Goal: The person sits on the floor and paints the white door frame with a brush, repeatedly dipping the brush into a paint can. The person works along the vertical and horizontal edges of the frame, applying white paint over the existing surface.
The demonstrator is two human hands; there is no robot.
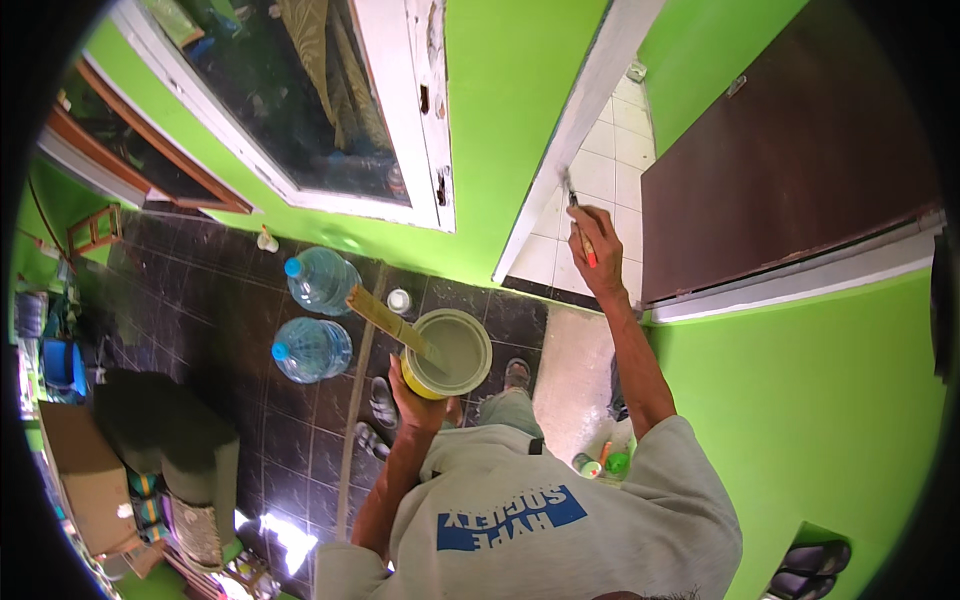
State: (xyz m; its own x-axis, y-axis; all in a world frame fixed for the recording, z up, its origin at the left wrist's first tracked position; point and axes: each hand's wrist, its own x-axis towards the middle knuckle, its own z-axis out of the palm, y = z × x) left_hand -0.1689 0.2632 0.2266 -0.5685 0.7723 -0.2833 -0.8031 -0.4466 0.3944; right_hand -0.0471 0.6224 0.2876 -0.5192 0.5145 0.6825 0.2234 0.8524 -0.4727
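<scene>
My left hand (418, 398) grips a yellow paint can (482, 352) from its near left side, in front of my body. Grey paint (462, 345) fills part of it, and a flat wooden stick (385, 318) leans out over the rim to the left. Stretched forward to the right, my right hand (600, 245) is closed round a paintbrush (588, 250) with a red handle end. The bristles touch or nearly touch the edge of the whitish-grey door frame (545, 190); I cannot tell which.
Two large blue water bottles (322, 281) and a small white container (399, 301) stand on dark floor tiles. Sandals (383, 402) lie by my left arm. A brown door (790, 160) stands open on the right. Cans (587, 465) sit beside my right side, and a cardboard box (90, 470) is far left.
</scene>
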